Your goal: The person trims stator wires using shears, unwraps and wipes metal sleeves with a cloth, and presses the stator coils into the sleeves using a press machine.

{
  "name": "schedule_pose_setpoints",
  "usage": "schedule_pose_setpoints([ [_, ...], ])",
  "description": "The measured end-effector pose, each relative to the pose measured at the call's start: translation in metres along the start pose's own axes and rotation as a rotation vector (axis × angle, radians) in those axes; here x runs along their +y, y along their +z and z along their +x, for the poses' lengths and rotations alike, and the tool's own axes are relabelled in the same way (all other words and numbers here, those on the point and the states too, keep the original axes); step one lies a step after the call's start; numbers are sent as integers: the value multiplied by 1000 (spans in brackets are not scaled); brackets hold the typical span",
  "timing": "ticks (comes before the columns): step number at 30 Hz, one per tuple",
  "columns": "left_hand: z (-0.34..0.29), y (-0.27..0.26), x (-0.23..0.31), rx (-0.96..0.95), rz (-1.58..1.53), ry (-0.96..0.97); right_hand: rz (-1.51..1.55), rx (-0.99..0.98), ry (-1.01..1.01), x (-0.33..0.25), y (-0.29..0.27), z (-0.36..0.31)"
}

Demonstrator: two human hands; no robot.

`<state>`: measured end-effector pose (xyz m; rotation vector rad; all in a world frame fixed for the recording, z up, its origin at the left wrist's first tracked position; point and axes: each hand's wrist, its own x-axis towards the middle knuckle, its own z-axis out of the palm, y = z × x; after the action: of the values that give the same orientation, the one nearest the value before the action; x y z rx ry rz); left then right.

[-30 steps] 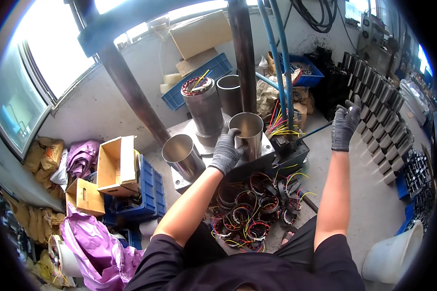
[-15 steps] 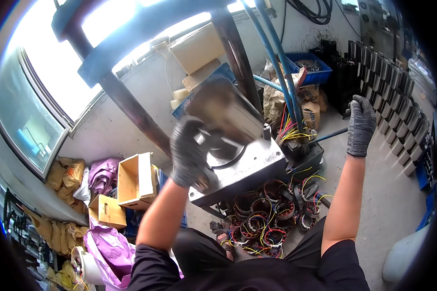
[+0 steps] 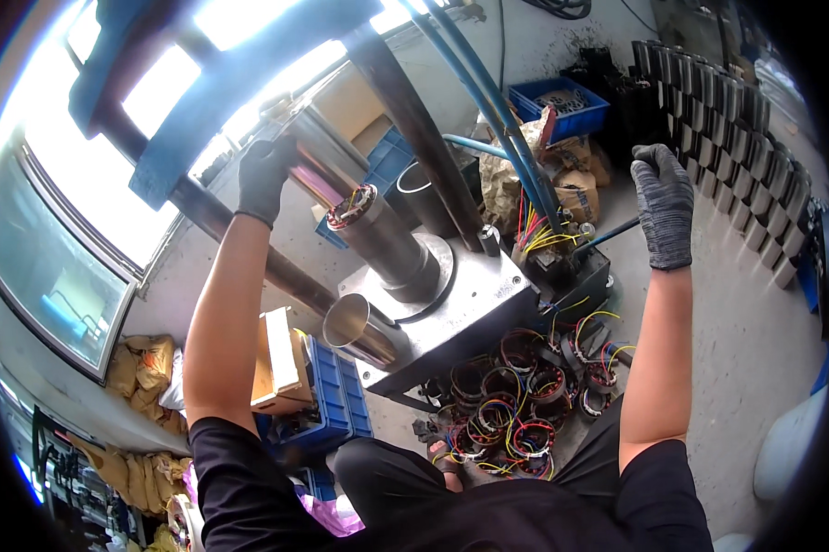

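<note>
My gloved left hand [image 3: 265, 179] is raised and closed at the edge of a shiny metal cylinder [image 3: 330, 147], held tilted. Just beside the cylinder's lower end is a wound stator [image 3: 352, 208] with coloured wires, seated on top of a metal post [image 3: 401, 253]. The post stands on a round plate on the press bed [image 3: 474, 304]. A second, open metal sleeve [image 3: 350, 322] leans at the bed's left edge. On the right, my gloved right hand [image 3: 665, 207] has its fingers curled. A dark lever [image 3: 610, 234] runs up to it, but the grip is hidden.
Steel press columns [image 3: 414, 129] and blue pipes [image 3: 488, 92] rise around the bed. Several wired stators [image 3: 516, 414] lie on the floor by my feet. Stacked metal sleeves [image 3: 732, 138] line the right; blue crates [image 3: 336, 396] and a cardboard box [image 3: 281, 363] sit left.
My left hand has moved up and left with the cylinder, uncovering the stator on the post. My right hand keeps its curled shape near the lever. The whole view has shifted.
</note>
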<state>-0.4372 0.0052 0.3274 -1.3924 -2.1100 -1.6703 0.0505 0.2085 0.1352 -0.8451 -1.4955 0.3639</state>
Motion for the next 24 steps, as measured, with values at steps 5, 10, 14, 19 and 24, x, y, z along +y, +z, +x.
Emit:
schedule_pose_setpoints([
  [5,-6,36,24,-180,366,220,71,-35,29,8,5,2],
  [10,-17,47,26,-184,466,226,104,-47,73,9,5,3],
  [14,-13,33,14,-115,421,174,112,-49,86,6,3,3],
  [19,-25,28,10,-38,458,227,12,-14,-2,22,2,4],
  [24,-21,17,-7,-1,433,159,18,-54,40,13,0,4],
])
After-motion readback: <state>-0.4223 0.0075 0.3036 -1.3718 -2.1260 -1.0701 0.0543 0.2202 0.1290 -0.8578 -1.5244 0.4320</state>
